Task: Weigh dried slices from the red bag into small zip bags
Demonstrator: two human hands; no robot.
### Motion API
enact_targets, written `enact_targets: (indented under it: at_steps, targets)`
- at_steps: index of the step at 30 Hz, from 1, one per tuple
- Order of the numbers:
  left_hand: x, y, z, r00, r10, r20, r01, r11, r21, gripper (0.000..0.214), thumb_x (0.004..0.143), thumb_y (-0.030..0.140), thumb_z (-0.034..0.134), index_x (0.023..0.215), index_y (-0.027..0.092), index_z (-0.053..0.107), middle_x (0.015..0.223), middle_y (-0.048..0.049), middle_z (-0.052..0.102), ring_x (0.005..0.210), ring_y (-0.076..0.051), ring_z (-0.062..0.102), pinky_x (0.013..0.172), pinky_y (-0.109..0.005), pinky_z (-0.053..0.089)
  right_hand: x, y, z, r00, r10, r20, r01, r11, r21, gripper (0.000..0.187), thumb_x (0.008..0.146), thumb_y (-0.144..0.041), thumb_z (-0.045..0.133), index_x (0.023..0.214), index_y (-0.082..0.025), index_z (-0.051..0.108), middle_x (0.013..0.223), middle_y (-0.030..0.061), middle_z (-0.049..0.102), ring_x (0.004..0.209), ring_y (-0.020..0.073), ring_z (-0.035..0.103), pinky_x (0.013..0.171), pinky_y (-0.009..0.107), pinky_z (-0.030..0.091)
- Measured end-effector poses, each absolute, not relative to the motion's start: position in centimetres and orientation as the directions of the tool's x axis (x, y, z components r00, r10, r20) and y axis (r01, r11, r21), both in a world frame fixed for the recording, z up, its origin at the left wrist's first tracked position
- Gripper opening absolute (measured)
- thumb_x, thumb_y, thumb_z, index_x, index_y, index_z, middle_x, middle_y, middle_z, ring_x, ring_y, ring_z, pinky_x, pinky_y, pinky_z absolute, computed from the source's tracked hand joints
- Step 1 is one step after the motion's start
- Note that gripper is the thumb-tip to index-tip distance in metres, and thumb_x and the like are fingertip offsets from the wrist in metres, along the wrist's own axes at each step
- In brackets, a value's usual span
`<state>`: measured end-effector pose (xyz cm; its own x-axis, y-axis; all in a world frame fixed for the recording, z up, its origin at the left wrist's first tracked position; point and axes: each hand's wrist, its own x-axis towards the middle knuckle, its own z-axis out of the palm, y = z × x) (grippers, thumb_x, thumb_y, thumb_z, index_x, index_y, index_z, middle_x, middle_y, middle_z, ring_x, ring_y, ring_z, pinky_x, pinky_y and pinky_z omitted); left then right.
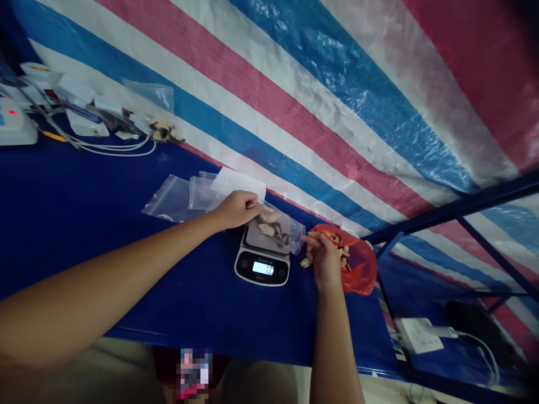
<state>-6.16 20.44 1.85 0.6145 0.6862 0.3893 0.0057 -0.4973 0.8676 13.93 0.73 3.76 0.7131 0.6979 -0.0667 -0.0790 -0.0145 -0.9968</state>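
In the head view, the left hand (pixel 236 209) pinches narrowly the edge of a thin clear zip bag (pixel 295 233) with pale slices (pixel 267 227) inside, lying on a digital kitchen scale (pixel 261 268). The right hand (pixel 322 259) is narrow beside a red plastic bag (pixel 360 264); I cannot tell if it holds something. The zip bag seems light, soft and slippery, so its edge is the good place to take hold.

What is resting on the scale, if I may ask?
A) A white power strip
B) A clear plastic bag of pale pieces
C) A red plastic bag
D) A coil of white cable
B: the clear plastic bag with pale pieces inside lies on the scale, with the left hand on it.
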Motion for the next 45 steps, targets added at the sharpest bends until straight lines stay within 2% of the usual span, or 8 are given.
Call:
enact_targets:
  at_steps: [5, 9, 12, 17, 25, 29, 38, 45]
  targets:
    - [-6.3, 21.4, 2.2, 0.469, 0.798, 0.378, -0.083, -0.386, 0.919, 0.036, 0.082, 0.036, 0.065, 0.060, 0.020, 0.040, 0.055, 0.0065, 0.035, 0.053, -0.009, 0.032, 0.053, -0.027, 0.026, 13.9, 0.0, 3.5, 0.835, 0.549, 0.045, 0.046, 0.012, -0.999, 0.039, 0.075, -0.058, 0.070, 0.069, -0.023, 0.054, 0.045, -0.0083, 0.042, 0.038, 0.0091, 0.032, 0.038, 0.022, 0.023]
    - [-6.3, 22.4, 2.2, 0.319, 0.881, 0.350, -0.186, -0.304, 0.934, 0.034, 0.081, 0.038, 0.066, 0.062, 0.021, 0.044, 0.054, 0.0062, 0.039, 0.050, -0.009, 0.035, 0.051, -0.026, 0.027, 14.0, -0.1, 2.9, 0.874, 0.476, 0.098, 0.150, -0.073, -0.986, 0.052, 0.075, -0.059, 0.069, 0.061, -0.028, 0.031, 0.046, -0.0114, 0.026, 0.041, 0.0091, 0.024, 0.042, 0.025, 0.023]
    - [-6.2, 22.7, 2.0, 0.274, 0.903, 0.332, -0.205, -0.282, 0.937, 0.035, 0.080, 0.038, 0.067, 0.061, 0.021, 0.044, 0.052, 0.0063, 0.040, 0.048, -0.009, 0.036, 0.050, -0.026, 0.026, 14.2, -0.5, 2.7, 0.860, 0.471, 0.197, 0.363, -0.293, -0.885, 0.051, 0.080, -0.059, 0.065, 0.058, -0.028, 0.031, 0.046, -0.0088, 0.033, 0.045, 0.0119, 0.034, 0.049, 0.028, 0.031]
    - [-6.3, 22.9, 2.0, 0.249, 0.924, 0.290, -0.176, -0.251, 0.952, 0.035, 0.080, 0.038, 0.066, 0.059, 0.021, 0.043, 0.049, 0.0061, 0.040, 0.046, -0.009, 0.036, 0.049, -0.027, 0.026, 13.4, -1.3, 3.2, 0.693, 0.600, 0.399, 0.719, -0.542, -0.434, 0.043, 0.092, -0.050, 0.055, 0.061, -0.025, 0.039, 0.056, -0.0022, 0.051, 0.059, 0.0170, 0.049, 0.064, 0.030, 0.035]
    - [-6.3, 23.2, 1.7, 0.290, 0.931, 0.223, -0.139, -0.190, 0.972, 0.035, 0.080, 0.039, 0.066, 0.060, 0.021, 0.043, 0.050, 0.0066, 0.039, 0.046, -0.009, 0.035, 0.049, -0.027, 0.024, 12.7, -1.1, 2.8, 0.678, 0.702, 0.220, 0.735, -0.660, -0.156, 0.028, 0.092, -0.043, 0.062, 0.074, -0.022, 0.059, 0.078, 0.0087, 0.068, 0.071, 0.0224, 0.060, 0.063, 0.031, 0.033]
    - [-6.3, 23.3, 1.5, 0.305, 0.920, 0.246, -0.134, -0.215, 0.967, 0.037, 0.081, 0.041, 0.066, 0.061, 0.021, 0.043, 0.051, 0.0065, 0.038, 0.047, -0.009, 0.034, 0.050, -0.027, 0.024, 13.1, -1.0, 2.0, 0.658, 0.709, 0.254, 0.753, -0.633, -0.182, 0.028, 0.092, -0.037, 0.061, 0.070, -0.022, 0.054, 0.074, 0.0064, 0.065, 0.068, 0.0205, 0.058, 0.064, 0.031, 0.033]
    - [-6.3, 23.1, 1.8, 0.275, 0.917, 0.288, -0.138, -0.258, 0.956, 0.036, 0.079, 0.041, 0.068, 0.062, 0.021, 0.043, 0.054, 0.0059, 0.040, 0.052, -0.010, 0.036, 0.053, -0.027, 0.027, 13.9, -0.9, 1.3, 0.608, 0.699, 0.377, 0.785, -0.459, -0.417, 0.018, 0.083, -0.037, 0.060, 0.077, -0.024, 0.049, 0.073, 0.0034, 0.061, 0.069, 0.0212, 0.057, 0.070, 0.033, 0.041]
    - [-6.3, 23.0, 1.4, 0.330, 0.873, 0.360, -0.095, -0.349, 0.932, 0.033, 0.079, 0.040, 0.069, 0.064, 0.020, 0.046, 0.059, 0.0054, 0.039, 0.056, -0.010, 0.035, 0.056, -0.028, 0.028, 14.1, -0.9, 1.5, 0.741, 0.636, 0.216, 0.571, -0.427, -0.701, 0.033, 0.079, -0.054, 0.068, 0.077, -0.024, 0.056, 0.067, 0.0012, 0.063, 0.059, 0.0182, 0.058, 0.063, 0.032, 0.046]
